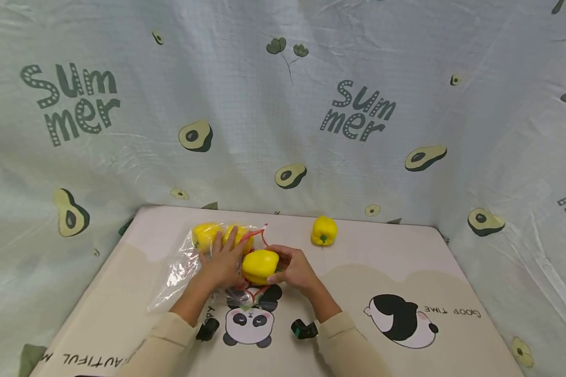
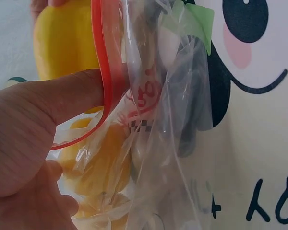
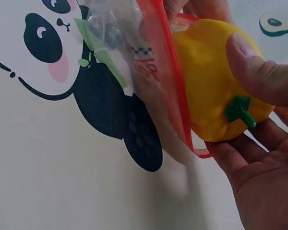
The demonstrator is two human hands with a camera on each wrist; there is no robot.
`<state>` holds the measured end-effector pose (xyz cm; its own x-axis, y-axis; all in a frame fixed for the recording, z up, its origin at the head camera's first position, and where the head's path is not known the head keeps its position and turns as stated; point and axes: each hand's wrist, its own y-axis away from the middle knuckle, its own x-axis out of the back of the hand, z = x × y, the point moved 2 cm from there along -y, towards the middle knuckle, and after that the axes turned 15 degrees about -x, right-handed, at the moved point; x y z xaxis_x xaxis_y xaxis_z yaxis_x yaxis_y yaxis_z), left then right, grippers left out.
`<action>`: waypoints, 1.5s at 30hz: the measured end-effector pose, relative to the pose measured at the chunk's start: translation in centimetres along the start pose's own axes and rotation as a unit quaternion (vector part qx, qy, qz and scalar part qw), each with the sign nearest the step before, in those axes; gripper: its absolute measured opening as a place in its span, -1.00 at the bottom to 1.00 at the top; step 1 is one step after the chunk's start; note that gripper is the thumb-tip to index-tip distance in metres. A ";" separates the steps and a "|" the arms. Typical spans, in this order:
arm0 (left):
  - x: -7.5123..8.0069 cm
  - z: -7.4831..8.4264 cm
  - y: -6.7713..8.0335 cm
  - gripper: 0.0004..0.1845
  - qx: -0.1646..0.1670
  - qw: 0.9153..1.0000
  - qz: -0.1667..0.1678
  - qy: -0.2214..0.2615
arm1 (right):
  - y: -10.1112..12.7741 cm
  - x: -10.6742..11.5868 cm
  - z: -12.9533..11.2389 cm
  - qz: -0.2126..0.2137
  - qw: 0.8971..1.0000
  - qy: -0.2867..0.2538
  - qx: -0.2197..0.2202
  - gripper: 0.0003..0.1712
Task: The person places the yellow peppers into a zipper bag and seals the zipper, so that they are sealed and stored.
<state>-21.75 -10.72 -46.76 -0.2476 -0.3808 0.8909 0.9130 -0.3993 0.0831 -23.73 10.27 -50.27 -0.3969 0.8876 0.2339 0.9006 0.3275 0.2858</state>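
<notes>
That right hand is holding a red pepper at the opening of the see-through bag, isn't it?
The pepper is yellow, not red: the right wrist view shows it. The right hand does hold it at the opening of the see-through bag.

Head view downward, wrist views close — bag [image 1: 176,275] shared
</notes>
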 end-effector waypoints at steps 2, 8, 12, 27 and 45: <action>-0.1 0.0 0.0 0.24 -0.001 1.000 -0.002 0.003 | -0.1 -0.2 0.1 -0.004 1.000 0.002 -0.004 -0.17; 0.1 0.1 0.1 0.24 -0.006 1.000 -0.001 -0.004 | -0.5 -0.7 0.4 -0.010 1.000 0.015 -0.020 -0.15; 0.4 0.1 0.1 0.25 -0.003 1.000 -0.001 -0.002 | -0.8 -0.8 0.5 -0.010 0.999 0.022 -0.030 -0.16; 1.3 0.4 0.5 0.26 -0.007 1.000 -0.002 0.006 | -1.3 -1.5 -0.3 -0.019 0.997 0.070 -0.030 -0.28; 1.5 0.6 0.7 0.28 -0.010 1.000 0.000 0.028 | -0.9 -2.5 -0.4 -0.037 0.997 0.060 -0.033 -0.37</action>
<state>-21.33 -11.02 -45.08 -0.2658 -0.4270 0.8643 0.9066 -0.4155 0.0736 -23.66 7.67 -50.76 -0.4829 0.8158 0.3183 0.8564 0.3642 0.3660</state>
